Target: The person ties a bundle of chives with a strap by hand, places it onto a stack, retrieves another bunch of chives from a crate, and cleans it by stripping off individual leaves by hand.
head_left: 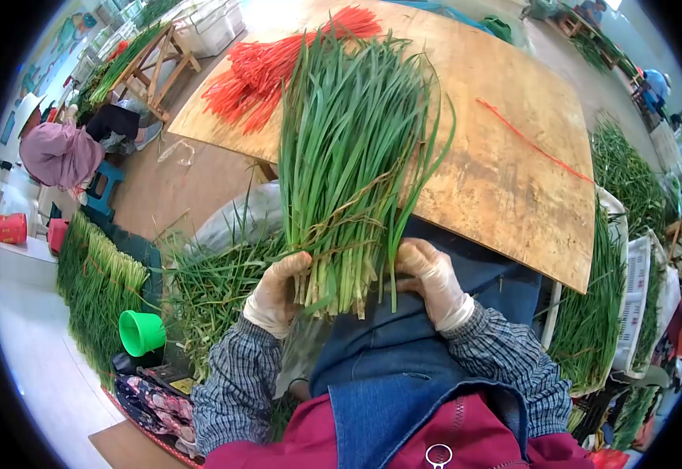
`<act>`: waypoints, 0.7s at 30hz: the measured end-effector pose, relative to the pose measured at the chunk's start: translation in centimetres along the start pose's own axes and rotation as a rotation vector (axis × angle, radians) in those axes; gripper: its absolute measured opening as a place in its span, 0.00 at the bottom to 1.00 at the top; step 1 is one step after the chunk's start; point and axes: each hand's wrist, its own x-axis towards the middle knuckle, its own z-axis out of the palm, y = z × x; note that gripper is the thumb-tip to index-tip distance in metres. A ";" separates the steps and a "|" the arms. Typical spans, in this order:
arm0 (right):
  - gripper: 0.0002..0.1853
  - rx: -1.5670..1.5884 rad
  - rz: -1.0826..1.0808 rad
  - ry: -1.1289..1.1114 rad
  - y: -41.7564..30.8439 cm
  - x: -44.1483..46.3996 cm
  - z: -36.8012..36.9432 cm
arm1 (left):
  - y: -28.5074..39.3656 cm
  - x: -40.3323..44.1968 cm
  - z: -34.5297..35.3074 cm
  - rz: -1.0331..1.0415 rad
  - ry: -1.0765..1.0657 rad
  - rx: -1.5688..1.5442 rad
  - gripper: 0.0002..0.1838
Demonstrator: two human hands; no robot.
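A large bunch of long green leafy stalks lies over the near edge of the wooden table, its pale cut ends towards me. My left hand, in a thin whitish glove, is closed on the left side of the stalk ends. On the right side, my gloved right hand has its thumb and fingers pressed round a few stalks at the bunch's edge. Some thin brownish leaves cross the bunch above the ends. Behind it lies a pile of red strips, and one red strip stretches across the table at the right.
Loose greens lie at the lower left beside a green bucket and stacked bunches. A seated person is at the left by a blue stool. White crates with greens stand right.
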 end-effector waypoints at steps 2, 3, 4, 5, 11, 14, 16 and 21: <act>0.43 0.191 -0.015 -0.121 0.0 1.1 0.1 | 0.4 -0.1 0.3 -0.010 -0.004 0.022 0.34; 0.41 0.254 0.000 -0.141 1.0 2.1 0.2 | 0.4 0.2 -0.2 0.007 -0.075 0.050 0.34; 0.39 0.317 0.015 -0.163 1.3 3.0 1.0 | 0.4 0.3 0.1 0.023 -0.081 0.106 0.32; 0.34 0.495 0.090 -0.295 1.5 3.2 1.7 | 0.3 0.5 0.5 0.038 -0.085 0.163 0.31; 0.22 0.662 0.177 -0.328 1.6 3.1 5.7 | 1.1 1.5 0.0 0.125 -0.294 0.659 0.31; 0.18 0.716 0.178 -0.244 1.6 2.4 6.6 | 3.7 0.7 0.6 -0.018 -0.301 1.065 0.25; 0.17 0.763 0.179 -0.248 1.8 2.2 7.0 | 6.2 -0.1 0.4 0.018 -0.253 1.274 0.23; 0.20 0.726 0.165 -0.250 2.4 2.4 7.1 | 10.1 0.8 -3.4 0.160 0.307 0.871 0.28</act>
